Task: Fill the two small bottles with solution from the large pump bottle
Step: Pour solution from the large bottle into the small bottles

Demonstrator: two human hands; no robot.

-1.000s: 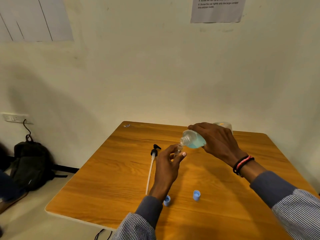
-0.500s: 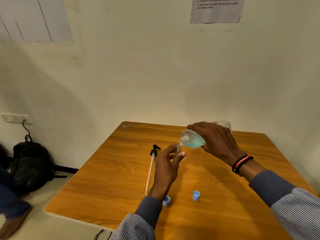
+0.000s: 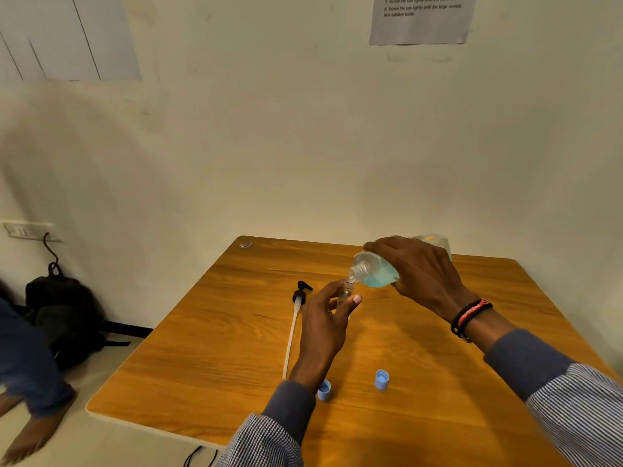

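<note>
My right hand (image 3: 421, 274) grips the large clear bottle (image 3: 377, 273), tipped on its side with blue solution pooled near its open neck. The neck touches the mouth of a small clear bottle (image 3: 345, 293), which my left hand (image 3: 325, 323) pinches between thumb and fingers above the table. Most of the small bottle is hidden by my fingers. The black pump head with its long white tube (image 3: 294, 326) lies on the table to the left. Two blue caps (image 3: 324, 389) (image 3: 381, 379) stand near my left wrist. I see only one small bottle.
The wooden table (image 3: 219, 348) stands against a pale wall, its front-left corner near the floor edge. A black backpack (image 3: 64, 318) sits on the floor at the left, beside another person's leg and foot (image 3: 30, 382). A paper sheet (image 3: 419, 18) hangs on the wall.
Both hands hold nearly the same pose, the large bottle's neck staying at the small bottle's mouth. The person's leg at the far left has moved further into view.
</note>
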